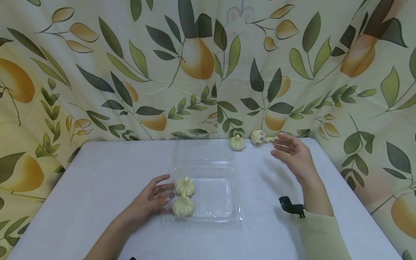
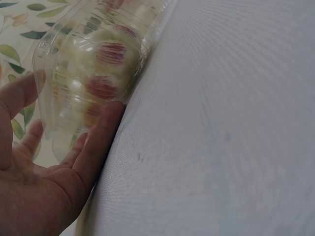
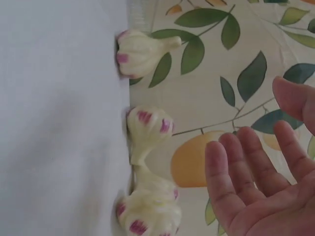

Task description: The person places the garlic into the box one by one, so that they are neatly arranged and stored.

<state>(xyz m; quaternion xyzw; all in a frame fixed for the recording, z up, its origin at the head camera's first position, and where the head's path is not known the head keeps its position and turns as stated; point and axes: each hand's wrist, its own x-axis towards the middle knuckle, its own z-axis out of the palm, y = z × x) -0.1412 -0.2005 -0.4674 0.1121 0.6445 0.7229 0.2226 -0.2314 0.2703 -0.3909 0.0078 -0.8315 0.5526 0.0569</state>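
Note:
A clear plastic clamshell box (image 1: 241,202) lies with its lid (image 1: 203,151) folded back. Two pale garlic bulbs (image 1: 185,186) stand in its left part, one in front of the other. My left hand (image 1: 147,200) is at the box's left side, fingers extended along the wall; purple patches on the garlic (image 2: 110,54) show through the plastic in the left wrist view. At the back right, my right hand (image 1: 294,157) hovers with loosely spread fingers and holds nothing. Near it are three more bulbs: one upright (image 3: 142,54), one lying (image 3: 151,125), and another (image 3: 150,214) partly behind the hand in the head view.
A white-covered table (image 1: 113,173) carries everything. Behind it hangs a curtain (image 1: 201,108) printed with fruit and leaves, close to the table's back edge where the loose bulbs stand. A black wrist mount (image 1: 291,207) sticks out beside the right sleeve (image 1: 320,234).

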